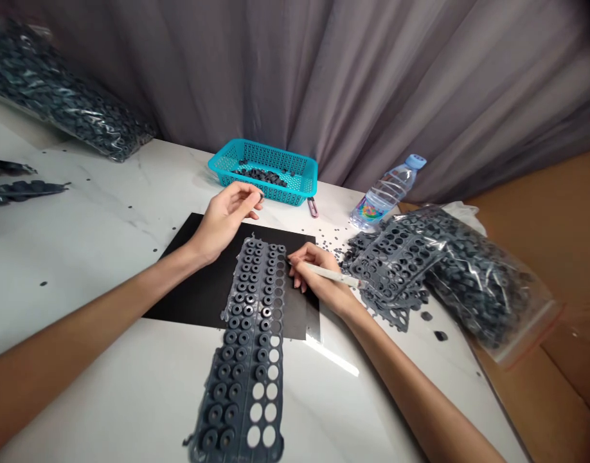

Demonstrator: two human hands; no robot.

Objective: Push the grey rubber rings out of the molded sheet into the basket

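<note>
A long dark grey rubber sheet (249, 347) of moulded ring-shaped grommets lies lengthwise in front of me. Open holes run along its right side, where grommets are absent. Its far part rests on a black mat (193, 283). My left hand (230, 209) is raised over the mat's far edge, near the blue basket (270, 193). Its thumb and fingers pinch a small dark rubber piece (261, 195), mostly hidden. Beside the sheet's upper right edge, my right hand (319, 270) is closed around a white pen-like tool (331, 275), whose working tip I cannot make out.
Loose dark grommets lie in the basket. A pink cutter (313, 207), a water bottle (386, 196), and punched-out sheets (391, 263) are toward the right. Filled plastic bags stand at right (492, 289) and far left (68, 96). Small dark scraps dot the table. A grey curtain hangs behind.
</note>
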